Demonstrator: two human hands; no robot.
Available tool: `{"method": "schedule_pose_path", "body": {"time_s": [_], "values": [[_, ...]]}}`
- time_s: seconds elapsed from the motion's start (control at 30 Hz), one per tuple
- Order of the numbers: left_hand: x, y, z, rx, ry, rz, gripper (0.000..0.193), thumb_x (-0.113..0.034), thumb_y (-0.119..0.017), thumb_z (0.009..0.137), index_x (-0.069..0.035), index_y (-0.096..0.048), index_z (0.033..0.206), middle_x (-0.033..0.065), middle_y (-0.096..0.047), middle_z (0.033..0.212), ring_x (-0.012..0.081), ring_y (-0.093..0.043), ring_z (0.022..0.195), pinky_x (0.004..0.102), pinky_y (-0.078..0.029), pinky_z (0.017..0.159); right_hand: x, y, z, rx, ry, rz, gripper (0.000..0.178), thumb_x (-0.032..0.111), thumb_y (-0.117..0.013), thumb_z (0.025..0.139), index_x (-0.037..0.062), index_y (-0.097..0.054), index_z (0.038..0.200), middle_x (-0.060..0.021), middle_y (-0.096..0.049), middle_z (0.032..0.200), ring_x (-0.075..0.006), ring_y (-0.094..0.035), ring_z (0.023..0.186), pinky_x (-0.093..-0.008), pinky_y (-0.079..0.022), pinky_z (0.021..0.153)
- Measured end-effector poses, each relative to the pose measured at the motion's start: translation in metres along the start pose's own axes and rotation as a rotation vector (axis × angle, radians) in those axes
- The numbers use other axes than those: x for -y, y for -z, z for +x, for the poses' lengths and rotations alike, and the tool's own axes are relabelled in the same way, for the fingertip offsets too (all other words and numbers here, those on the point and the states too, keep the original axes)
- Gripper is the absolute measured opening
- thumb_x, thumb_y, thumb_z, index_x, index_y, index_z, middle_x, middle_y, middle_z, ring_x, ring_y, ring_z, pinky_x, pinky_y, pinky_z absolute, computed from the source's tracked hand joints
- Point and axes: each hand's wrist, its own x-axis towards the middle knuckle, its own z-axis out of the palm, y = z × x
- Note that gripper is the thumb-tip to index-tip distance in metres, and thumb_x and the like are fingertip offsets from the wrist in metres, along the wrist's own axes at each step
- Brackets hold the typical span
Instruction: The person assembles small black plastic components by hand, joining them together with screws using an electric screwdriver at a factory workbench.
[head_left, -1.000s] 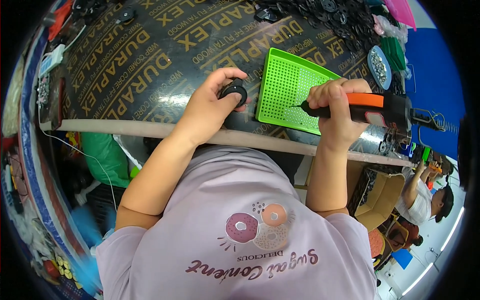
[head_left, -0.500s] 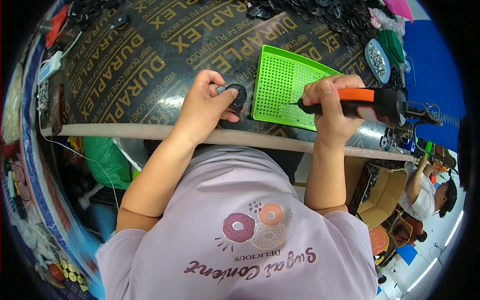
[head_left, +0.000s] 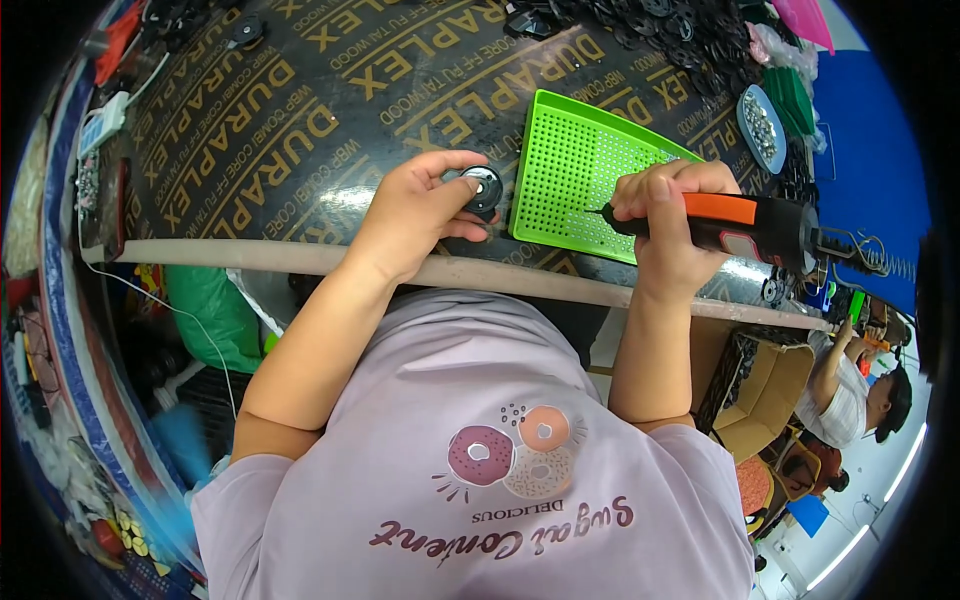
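Observation:
Between its thumb and fingers, my left hand [head_left: 420, 205] holds a small round black part [head_left: 483, 190] with a pale centre, just above the dark table. My right hand [head_left: 672, 215] is wrapped round a black and orange electric screwdriver [head_left: 765, 226]. Its thin bit points left, over the near part of a bright green perforated tray [head_left: 560, 160]. A coiled cord [head_left: 850, 255] hangs at the screwdriver's rear end. The round part and the bit are apart, with the tray's left wall between them.
Black parts lie in a heap [head_left: 680, 40] at the far right. Beside it stands a blue dish [head_left: 761, 130] of small metal pieces. One round black part [head_left: 247, 32] lies far left. A cardboard box [head_left: 765, 390] is below the table's right edge, near a co-worker [head_left: 850, 390].
My left hand has turned the round part so more of its flat face shows upward. My right hand keeps hold of the screwdriver, almost unmoved.

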Motion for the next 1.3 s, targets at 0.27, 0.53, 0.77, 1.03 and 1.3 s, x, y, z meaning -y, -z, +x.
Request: {"method": "schedule_pose_path", "body": {"time_s": [0.27,0.53,0.77,1.03,1.3], "values": [[0.000,0.000,-0.001,-0.014,0.001,0.017,0.030,-0.004,-0.052,0.093,0.003,-0.051,0.122,0.0150,-0.066,0.094,0.0217,-0.070,0.077,0.0265,-0.059,0.061,0.003,-0.002,0.000,-0.041,-0.019,-0.012,0.019,-0.009,-0.065,0.079,0.0010,-0.049,0.085,-0.0096,-0.058,0.068,-0.0151,-0.058,0.053,-0.0259,-0.049,0.050],[0.002,0.001,0.001,-0.011,0.006,-0.009,0.029,-0.005,-0.056,0.091,0.003,-0.054,0.119,0.0114,-0.066,0.094,0.0192,-0.069,0.076,0.0264,-0.058,0.060,0.016,-0.020,0.017,0.137,0.045,0.299,0.011,0.005,-0.054,0.091,0.0044,-0.044,0.090,-0.0107,-0.050,0.066,-0.0205,-0.050,0.052,-0.0351,-0.047,0.054],[0.003,0.001,0.000,-0.001,0.004,-0.010,0.029,-0.007,-0.056,0.092,0.002,-0.054,0.119,0.0114,-0.066,0.096,0.0181,-0.069,0.077,0.0253,-0.058,0.061,-0.009,-0.062,0.015,0.122,0.062,0.289,0.021,-0.012,-0.061,0.081,0.0017,-0.047,0.088,-0.0103,-0.057,0.071,-0.0153,-0.058,0.056,-0.0280,-0.050,0.053],[0.003,0.001,0.001,-0.003,0.003,-0.012,0.029,-0.006,-0.056,0.091,0.003,-0.055,0.119,0.0105,-0.066,0.092,0.0165,-0.068,0.075,0.0249,-0.057,0.060,-0.016,-0.071,0.017,0.084,-0.005,0.228,0.025,-0.014,-0.063,0.078,0.0028,-0.047,0.086,-0.0092,-0.058,0.067,-0.0133,-0.057,0.054,-0.0259,-0.050,0.051],[0.003,0.000,0.001,-0.014,-0.007,-0.025,0.028,-0.006,-0.057,0.091,0.004,-0.055,0.117,0.0097,-0.065,0.086,0.0152,-0.066,0.070,0.0251,-0.057,0.058,-0.024,-0.069,0.017,0.186,0.069,0.150,0.025,-0.013,-0.066,0.076,0.0018,-0.048,0.086,-0.0078,-0.060,0.068,-0.0106,-0.057,0.056,-0.0220,-0.047,0.052]]}}
